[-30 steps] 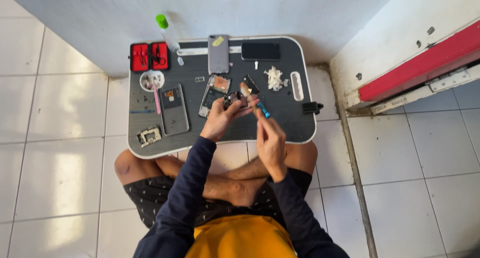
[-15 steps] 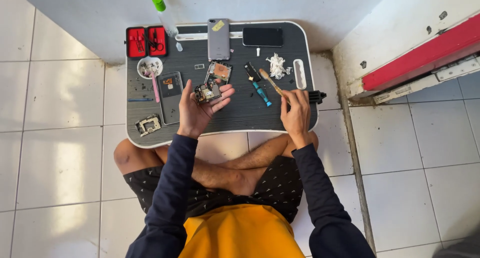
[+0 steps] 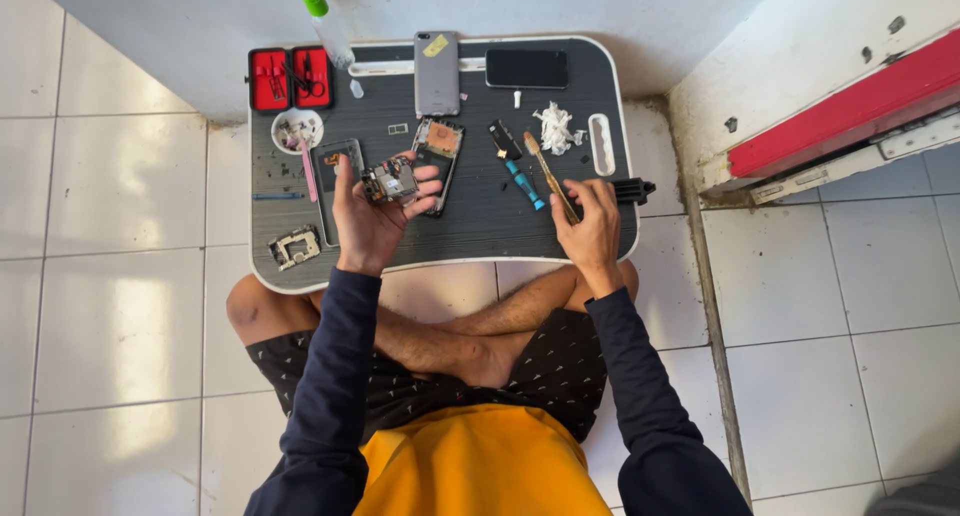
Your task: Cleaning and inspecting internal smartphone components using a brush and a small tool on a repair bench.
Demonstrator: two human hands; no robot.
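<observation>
Head view looks straight down on a person sitting cross-legged on white floor tiles, with a dark grey, rounded-corner lap table (image 3: 480, 231) across the knees. At the table's far left corner lies an open red tool case (image 3: 291, 78) of two square halves with small metal tools inside, and just beyond it a clear bottle with a bright green cap (image 3: 326, 21) leans against the wall. A grey phone lying back-up with a small yellow sticker near its top (image 3: 437, 72) sits at the far middle edge, and a black phone lying screen-up (image 3: 527, 68) is just to its right. Below the case stands a small white round dish (image 3: 297, 129) with a pink-handled tool across it. An opened phone frame showing a copper-coloured inside (image 3: 439, 151) lies near the centre, a blue-handled screwdriver (image 3: 522, 181) rests to its right, and a crumpled wad of white tissue (image 3: 555, 129) lies near the white oblong handle slot. A small metal bracket part (image 3: 294, 246) sits alone near the front left edge. The left hand (image 3: 372, 211) is raised palm-up over the table, its fingers curled round a small dark circuit-board piece (image 3: 391, 182) held between thumb and fingertips. The right hand (image 3: 590, 221) rests on the table's right side, fingers bunched and pinching the lower end of a thin wooden-handled brush (image 3: 549, 175), which slants up and to the left. Both arms wear dark navy sleeves.
</observation>
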